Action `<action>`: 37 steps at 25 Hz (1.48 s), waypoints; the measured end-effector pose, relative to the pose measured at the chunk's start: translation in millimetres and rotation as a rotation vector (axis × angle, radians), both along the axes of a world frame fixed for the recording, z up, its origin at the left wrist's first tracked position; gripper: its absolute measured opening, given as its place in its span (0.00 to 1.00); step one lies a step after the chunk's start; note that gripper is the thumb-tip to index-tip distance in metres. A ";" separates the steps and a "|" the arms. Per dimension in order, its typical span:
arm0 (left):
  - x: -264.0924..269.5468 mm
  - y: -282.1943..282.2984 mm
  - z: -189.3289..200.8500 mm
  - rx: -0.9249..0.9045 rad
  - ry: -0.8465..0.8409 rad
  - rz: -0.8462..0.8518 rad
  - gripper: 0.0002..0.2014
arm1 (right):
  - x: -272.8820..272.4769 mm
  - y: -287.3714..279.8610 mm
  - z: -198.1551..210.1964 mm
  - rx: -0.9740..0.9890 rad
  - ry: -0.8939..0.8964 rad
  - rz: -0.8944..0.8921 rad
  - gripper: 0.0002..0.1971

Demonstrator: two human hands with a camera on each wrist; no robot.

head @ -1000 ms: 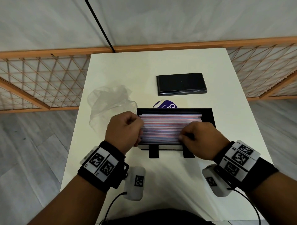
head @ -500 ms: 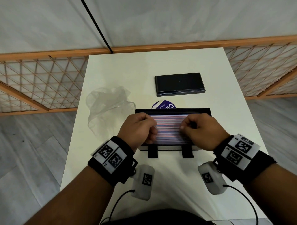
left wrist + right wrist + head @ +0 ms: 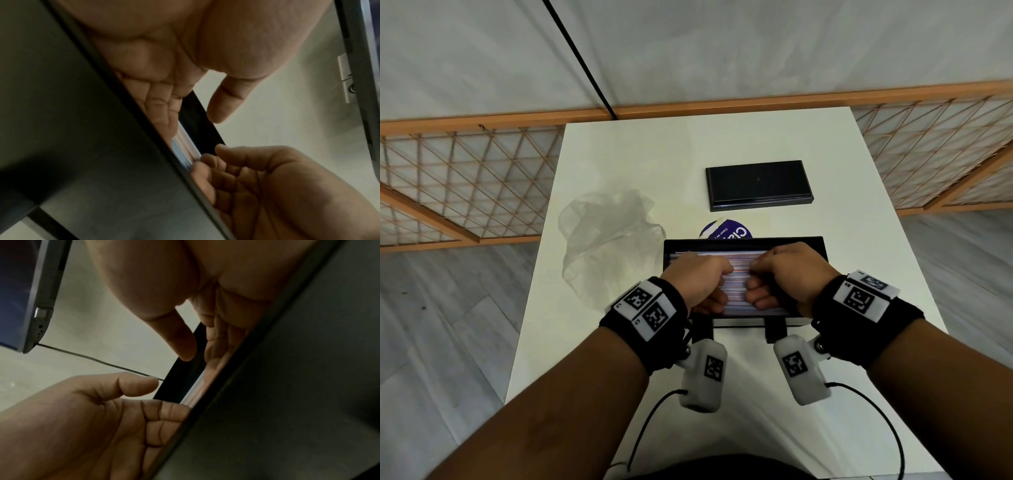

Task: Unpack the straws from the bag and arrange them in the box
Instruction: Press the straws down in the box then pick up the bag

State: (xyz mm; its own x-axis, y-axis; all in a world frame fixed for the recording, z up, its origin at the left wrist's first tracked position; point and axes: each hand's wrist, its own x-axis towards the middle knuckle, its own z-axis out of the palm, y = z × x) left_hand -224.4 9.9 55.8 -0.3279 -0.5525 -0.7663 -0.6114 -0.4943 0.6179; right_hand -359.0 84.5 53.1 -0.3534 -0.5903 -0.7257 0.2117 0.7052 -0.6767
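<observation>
Striped pink, blue and white straws [image 3: 739, 284] lie lengthwise in the black box [image 3: 822, 246] on its two feet, near the table's front. My left hand [image 3: 702, 284] and right hand [image 3: 780, 277] are over the box's middle, close together, bent fingers pressing down on the straws, thumbs apart. In the left wrist view my left fingers [image 3: 162, 100] reach behind the box wall [image 3: 82, 113] onto the straws [image 3: 185, 149]. In the right wrist view my right fingers [image 3: 220, 340] do the same on the straws [image 3: 195, 391]. The crumpled clear bag [image 3: 606, 240] lies left of the box.
The black lid [image 3: 758, 185] lies flat behind the box. A round purple label [image 3: 726, 232] peeks out at the box's far wall. The white table [image 3: 722, 137] ends at an orange lattice fence [image 3: 465, 188]; a black cable [image 3: 585, 68] runs up the wall.
Both hands have slid inward over the straws from the box's two ends and now nearly meet at its middle.
</observation>
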 end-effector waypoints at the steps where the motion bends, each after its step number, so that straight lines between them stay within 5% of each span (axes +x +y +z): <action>1: -1.1 -0.1 0.9 0.008 0.012 0.008 0.13 | -0.6 -0.9 -0.3 0.000 -0.020 -0.008 0.04; 14: -2.9 -5.4 3.8 0.145 0.094 0.153 0.11 | -4.0 -6.0 -4.0 -0.077 -0.216 -0.152 0.05; 24: -3.4 -2.0 4.4 0.072 0.075 0.189 0.10 | -5.7 -6.6 -7.9 -0.111 -0.439 -0.279 0.07; 29: -3.8 -0.4 3.5 -0.035 0.079 0.149 0.11 | -14.5 -1.4 -2.0 -0.102 -0.400 -0.281 0.07; 34: -10.3 0.3 5.4 0.168 0.155 0.288 0.11 | -9.2 -3.1 -5.5 -0.068 -0.402 -0.283 0.07; 37: -11.3 1.7 5.3 0.115 0.138 0.256 0.11 | -8.4 -4.2 -5.7 -0.076 -0.387 -0.290 0.07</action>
